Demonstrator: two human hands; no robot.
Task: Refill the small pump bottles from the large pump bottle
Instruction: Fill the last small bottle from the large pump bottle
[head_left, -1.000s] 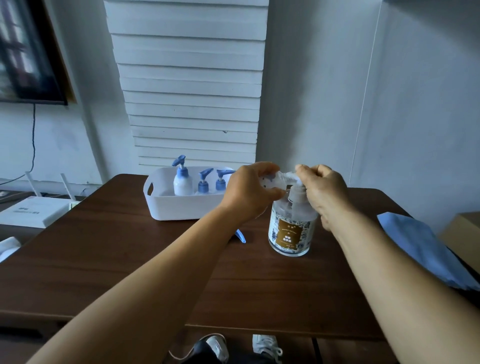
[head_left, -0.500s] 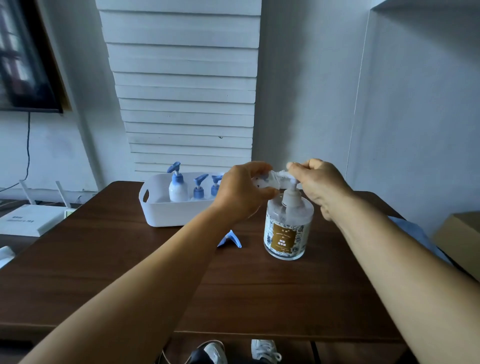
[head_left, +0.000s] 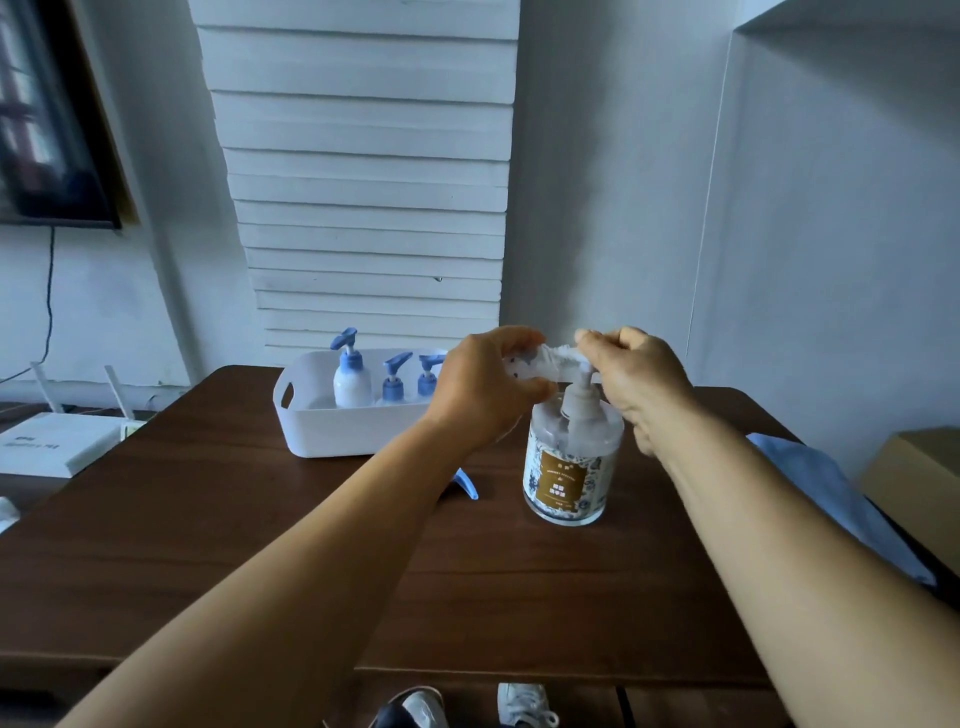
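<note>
The large clear pump bottle (head_left: 569, 467) with a brown label stands upright on the dark wooden table (head_left: 218, 519). My right hand (head_left: 639, 379) curls over its pump head from the right. My left hand (head_left: 483, 389) grips a small clear bottle (head_left: 540, 361), held sideways at the pump's spout. The two hands almost meet above the large bottle. A loose blue pump head (head_left: 465, 483) lies on the table under my left wrist. Three small bottles with blue pumps (head_left: 352, 374) (head_left: 394, 387) (head_left: 428, 379) stand in a white tub (head_left: 332, 434) behind.
A blue cloth (head_left: 821, 488) lies along the table's right edge, with a cardboard box (head_left: 914, 467) beyond it. A white router (head_left: 52, 441) sits on a lower surface at the left. The wall and white slats stand close behind the table.
Both hands stay at the pump head with the small bottle between them. More of the pump's neck shows under my right hand now. The view has tilted upward.
</note>
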